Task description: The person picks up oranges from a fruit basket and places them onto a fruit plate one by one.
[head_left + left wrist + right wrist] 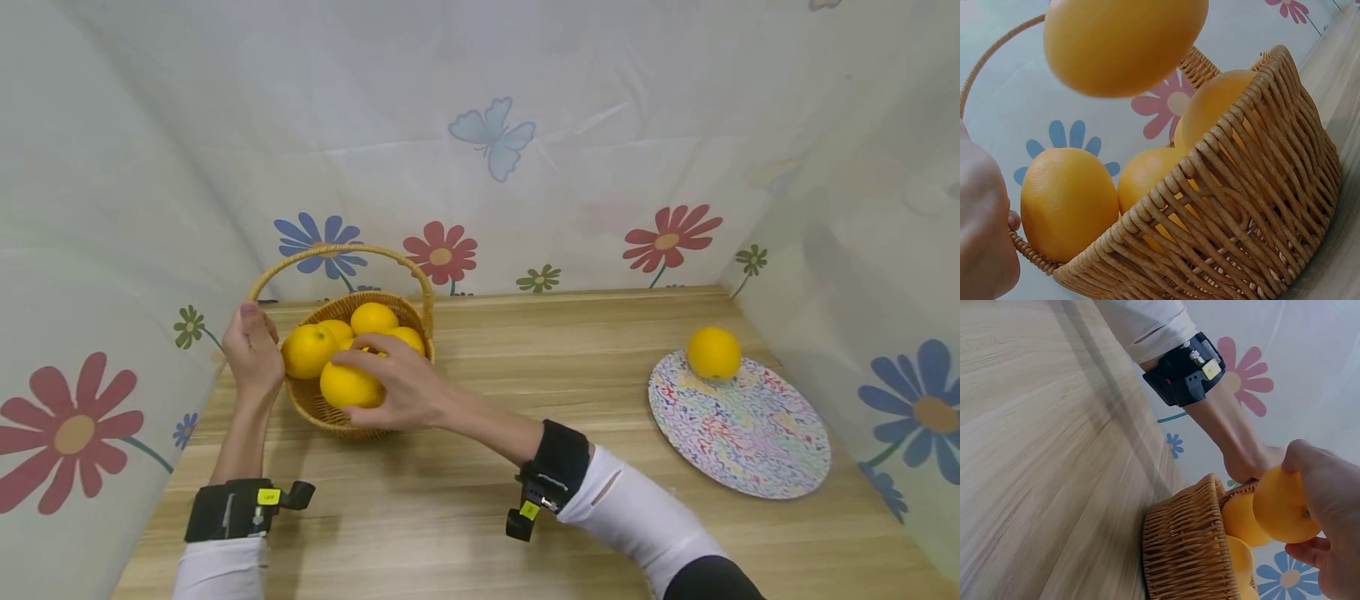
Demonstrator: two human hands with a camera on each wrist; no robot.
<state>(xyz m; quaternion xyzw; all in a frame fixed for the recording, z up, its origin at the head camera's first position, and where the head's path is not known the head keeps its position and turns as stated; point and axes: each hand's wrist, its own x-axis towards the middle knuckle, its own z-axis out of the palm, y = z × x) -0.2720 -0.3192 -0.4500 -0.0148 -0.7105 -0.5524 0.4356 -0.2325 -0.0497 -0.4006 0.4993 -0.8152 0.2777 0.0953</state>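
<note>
My left hand grips the arched handle of a wicker basket near the handle's left base. Several yellow-orange oranges sit inside. Over the basket's near side, my right hand holds one orange between thumb and fingers. In the left wrist view that held orange hangs above the rim, apart from those below. Part of the basket's interior is hidden behind the right hand.
A round plate with a colourful squiggle pattern lies on the right of the wooden table. One orange rests on its far edge. Flower-printed sheeting closes off the back and both sides.
</note>
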